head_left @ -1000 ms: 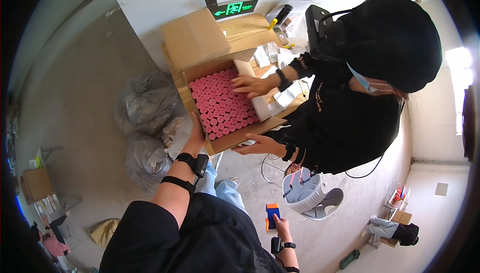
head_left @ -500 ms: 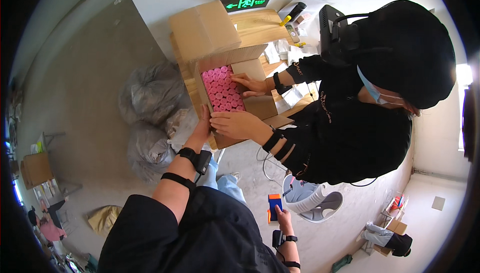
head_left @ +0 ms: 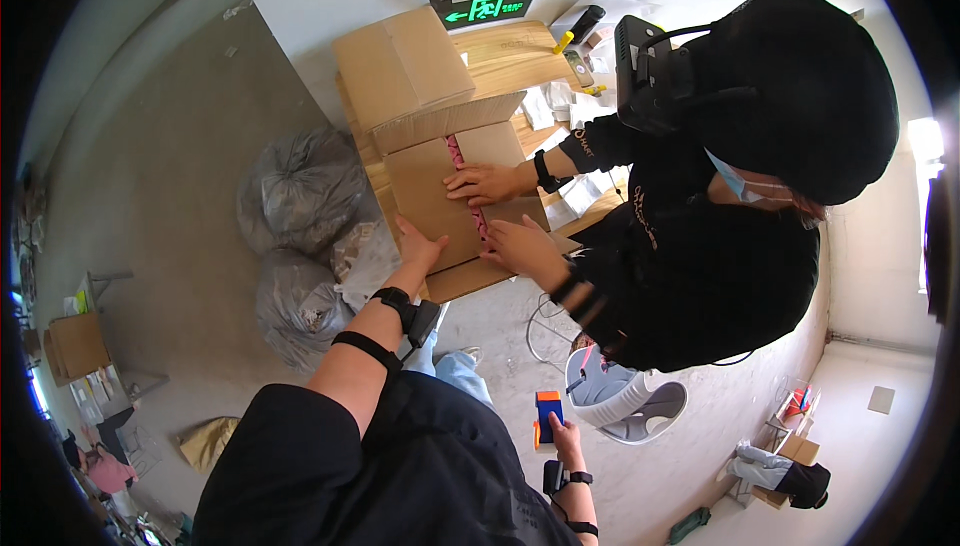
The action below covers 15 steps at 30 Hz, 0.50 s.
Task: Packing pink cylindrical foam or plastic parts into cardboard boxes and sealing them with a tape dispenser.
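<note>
A cardboard carton [head_left: 418,178] stands on the wooden table with two flaps folded inward, and a narrow strip of pink rolls [head_left: 455,151] shows between them. My left hand [head_left: 420,246] lies on the left flap near its edge, thumb and fingers apart. Down by my right side, away from the carton, my right hand [head_left: 568,444] is closed around a blue and orange tape dispenser [head_left: 549,412]. A co-worker's two hands [head_left: 485,184] rest on the flaps from the right side. The carton's far flap stands upright.
Behind it sits a closed carton [head_left: 400,61] on the wooden table [head_left: 505,51]. Grey plastic bags [head_left: 300,186] lie on the floor at left. A grey and white plastic chair [head_left: 620,396] stands at right. The co-worker [head_left: 720,236] leans over the table.
The side flaps have come down over the pink rolls, leaving only a strip visible. My left hand has shifted onto the left flap. My right hand keeps the tape dispenser low.
</note>
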{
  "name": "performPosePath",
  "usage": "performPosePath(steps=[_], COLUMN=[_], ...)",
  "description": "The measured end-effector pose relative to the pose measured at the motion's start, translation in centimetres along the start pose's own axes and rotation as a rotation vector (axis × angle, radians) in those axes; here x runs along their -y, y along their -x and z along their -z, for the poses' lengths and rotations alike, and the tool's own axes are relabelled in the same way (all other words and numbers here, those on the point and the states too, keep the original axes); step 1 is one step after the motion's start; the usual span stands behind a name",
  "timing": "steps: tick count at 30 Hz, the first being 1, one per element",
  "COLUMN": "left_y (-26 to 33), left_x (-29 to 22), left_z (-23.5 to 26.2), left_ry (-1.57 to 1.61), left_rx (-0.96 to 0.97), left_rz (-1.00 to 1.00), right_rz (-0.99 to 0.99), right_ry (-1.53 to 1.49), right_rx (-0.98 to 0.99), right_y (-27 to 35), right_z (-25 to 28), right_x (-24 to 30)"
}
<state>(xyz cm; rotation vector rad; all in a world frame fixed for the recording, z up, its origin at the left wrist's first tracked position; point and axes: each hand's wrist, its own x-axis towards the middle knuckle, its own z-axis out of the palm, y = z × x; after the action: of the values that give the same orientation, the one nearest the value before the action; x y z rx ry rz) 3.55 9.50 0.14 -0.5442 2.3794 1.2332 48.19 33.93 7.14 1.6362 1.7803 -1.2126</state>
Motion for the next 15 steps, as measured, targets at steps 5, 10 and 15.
performPosePath(steps=[5, 10, 15], left_y=[-0.9, -3.5, -4.4], left_x=[0.8, 2.8, 1.8], left_z=[0.8, 5.4, 9.8], left_ry=[0.110, 0.537, 0.689], left_rx=[0.002, 0.229, 0.143], left_rz=[-0.070, 0.078, 0.017], right_rz=[-0.004, 0.013, 0.000], right_ry=[0.035, -0.026, -0.068], right_rx=[-0.031, -0.045, -0.008], right_y=[0.9, -0.2, 1.5], right_z=[0.2, 0.1, -0.1], right_x=[0.9, -1.3, 0.2])
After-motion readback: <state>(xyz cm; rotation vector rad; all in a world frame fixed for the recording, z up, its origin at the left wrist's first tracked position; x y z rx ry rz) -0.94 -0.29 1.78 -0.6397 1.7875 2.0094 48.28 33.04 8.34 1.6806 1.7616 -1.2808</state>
